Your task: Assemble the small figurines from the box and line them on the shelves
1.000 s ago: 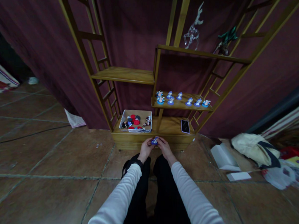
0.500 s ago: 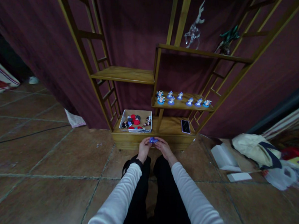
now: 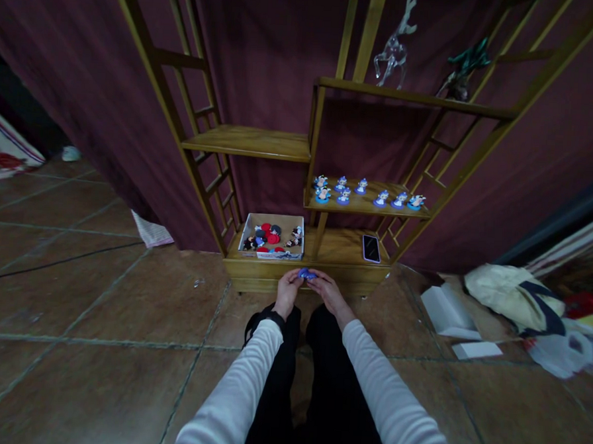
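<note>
Both my hands meet in front of the low wooden shelf unit [image 3: 261, 142]. My left hand [image 3: 288, 292] and my right hand [image 3: 326, 292] are pinched together on a small blue figurine [image 3: 306, 273], held just before the bottom shelf's front edge. A white box [image 3: 272, 236] with several red, black and blue figurines stands on the bottom shelf at the left. Several blue figurines [image 3: 365, 193] stand in a row on the middle right shelf.
A phone [image 3: 371, 248] lies on the bottom shelf at the right. A glass deer [image 3: 395, 47] and a green ornament [image 3: 463, 68] stand on the top shelf. White boxes [image 3: 448, 313], a cream bag [image 3: 514, 296] and plastic bags lie on the tiled floor at right.
My hands have risen slightly with the blue figurine, and it has been turned between my fingers. The view has tilted a little downward.
</note>
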